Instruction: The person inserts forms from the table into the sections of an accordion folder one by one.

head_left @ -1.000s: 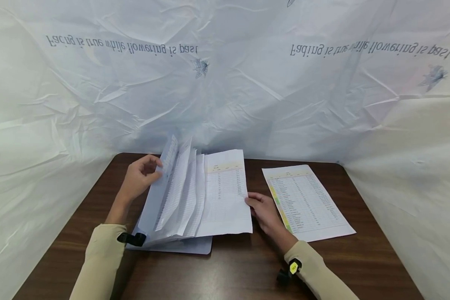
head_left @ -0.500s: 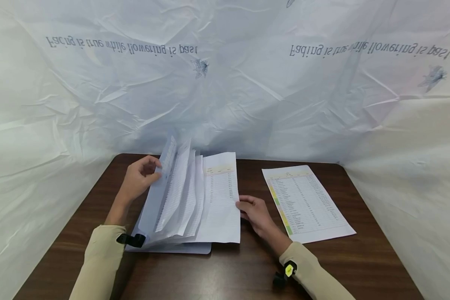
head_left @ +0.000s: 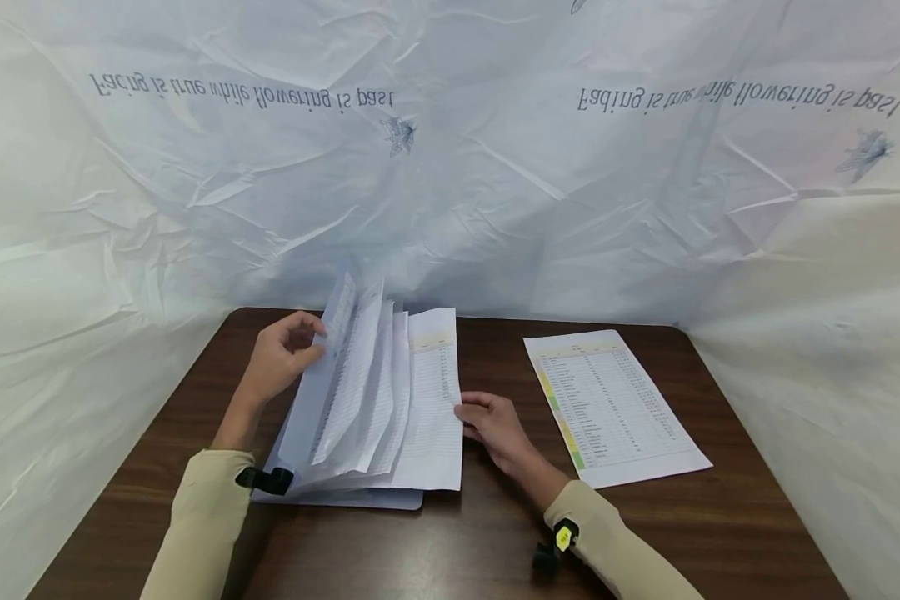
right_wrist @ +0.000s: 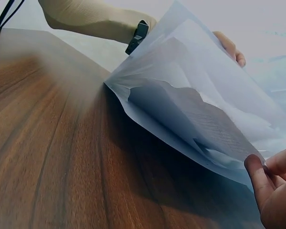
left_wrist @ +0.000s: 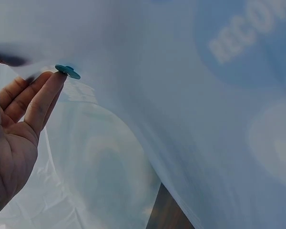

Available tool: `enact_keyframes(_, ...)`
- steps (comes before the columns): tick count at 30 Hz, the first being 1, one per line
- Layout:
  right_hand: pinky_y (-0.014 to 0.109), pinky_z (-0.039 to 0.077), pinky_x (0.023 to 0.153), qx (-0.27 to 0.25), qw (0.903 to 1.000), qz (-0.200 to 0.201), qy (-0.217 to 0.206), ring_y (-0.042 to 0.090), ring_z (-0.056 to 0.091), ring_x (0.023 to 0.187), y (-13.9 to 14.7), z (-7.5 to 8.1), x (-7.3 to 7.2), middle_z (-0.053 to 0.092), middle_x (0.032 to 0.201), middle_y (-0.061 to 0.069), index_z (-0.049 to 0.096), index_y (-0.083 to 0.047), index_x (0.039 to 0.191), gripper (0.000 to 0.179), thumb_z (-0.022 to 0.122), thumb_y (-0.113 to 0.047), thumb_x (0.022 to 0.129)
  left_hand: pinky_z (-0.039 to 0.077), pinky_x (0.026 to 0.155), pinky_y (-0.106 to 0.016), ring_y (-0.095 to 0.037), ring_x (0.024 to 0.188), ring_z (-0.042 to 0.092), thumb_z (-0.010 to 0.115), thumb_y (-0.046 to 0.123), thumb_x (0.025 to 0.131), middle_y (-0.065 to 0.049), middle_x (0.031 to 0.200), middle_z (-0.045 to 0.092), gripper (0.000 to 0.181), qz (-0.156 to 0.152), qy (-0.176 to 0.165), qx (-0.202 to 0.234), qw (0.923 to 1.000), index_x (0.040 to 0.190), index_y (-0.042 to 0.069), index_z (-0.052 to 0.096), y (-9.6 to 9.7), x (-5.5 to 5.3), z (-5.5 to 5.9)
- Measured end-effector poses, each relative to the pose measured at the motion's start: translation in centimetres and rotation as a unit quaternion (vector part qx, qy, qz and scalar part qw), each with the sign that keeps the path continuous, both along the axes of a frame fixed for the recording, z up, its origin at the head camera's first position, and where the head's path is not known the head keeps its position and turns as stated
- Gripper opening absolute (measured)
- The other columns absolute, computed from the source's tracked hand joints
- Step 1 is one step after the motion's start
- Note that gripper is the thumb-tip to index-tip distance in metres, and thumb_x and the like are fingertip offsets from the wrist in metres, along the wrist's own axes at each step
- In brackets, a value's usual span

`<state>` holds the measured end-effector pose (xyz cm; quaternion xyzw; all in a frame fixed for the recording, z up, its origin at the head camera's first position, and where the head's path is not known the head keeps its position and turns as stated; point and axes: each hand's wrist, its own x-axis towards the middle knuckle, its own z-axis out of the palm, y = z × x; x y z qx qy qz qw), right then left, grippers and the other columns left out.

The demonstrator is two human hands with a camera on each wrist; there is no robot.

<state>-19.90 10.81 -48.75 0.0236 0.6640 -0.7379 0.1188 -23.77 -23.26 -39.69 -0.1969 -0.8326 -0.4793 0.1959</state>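
Note:
A pale-blue translucent document folder (head_left: 307, 417) stands spread on the left of the table, several printed sheets (head_left: 360, 383) fanned inside it. My left hand (head_left: 281, 354) holds up its front cover by the edge. In the left wrist view a teal snap button (left_wrist: 67, 71) sits at the fingertips of the left hand (left_wrist: 24, 129). With thumb and fingers, my right hand (head_left: 495, 425) pinches the right edge of a printed sheet (head_left: 431, 417), whose left part is tucked behind the fanned pages. The right wrist view shows the right hand (right_wrist: 279, 186) at that edge.
Another printed sheet (head_left: 618, 408) with a yellow and green strip lies flat at the right of the dark wooden table (head_left: 390, 550). White plastic sheeting with printed lettering (head_left: 450, 167) hangs behind the table and along both sides.
My right hand has moved left with the sheet, sliding it further into the folder behind the other pages. The left hand and the raised cover have stayed almost still.

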Motion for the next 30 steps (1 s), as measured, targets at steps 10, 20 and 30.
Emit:
enact_keyframes(10,0.032,0.059,0.079,-0.011,0.9995,0.029,-0.001,0.016,0.071,0.097,-1.4,0.1,0.1,0.072,0.117,0.02,0.063,0.008,0.128,0.035,0.068,-0.005,0.096,0.049,0.072,-0.017,-0.008,0.081,0.06,0.069,-0.011,0.083,-0.018,0.095,0.068,0.017,0.002,-0.004,-0.006,1.0,0.099,-0.008,0.064,1.1,1.7,2.1)
enact_keyframes(20,0.034,0.059,0.082,-0.029,0.9988,0.039,-0.004,0.018,0.07,0.098,-2.8,-0.4,-0.3,0.071,0.116,0.02,0.062,0.009,0.13,0.034,0.065,-0.003,0.098,0.049,0.071,-0.018,-0.009,0.08,0.06,0.07,-0.011,0.083,-0.017,0.094,0.067,0.018,0.001,-0.005,-0.005,1.0,0.1,-0.007,0.065,1.1,1.7,2.0)
enact_keyframes(30,0.032,0.059,0.083,-0.037,0.9979,0.052,-0.007,0.017,0.07,0.095,-4.1,-0.6,-0.5,0.071,0.115,0.019,0.06,0.01,0.131,0.035,0.062,0.0,0.098,0.049,0.069,-0.019,-0.009,0.079,0.061,0.07,-0.011,0.084,-0.017,0.094,0.068,0.017,0.002,-0.005,-0.008,1.0,0.1,-0.007,0.065,1.0,1.8,2.2)
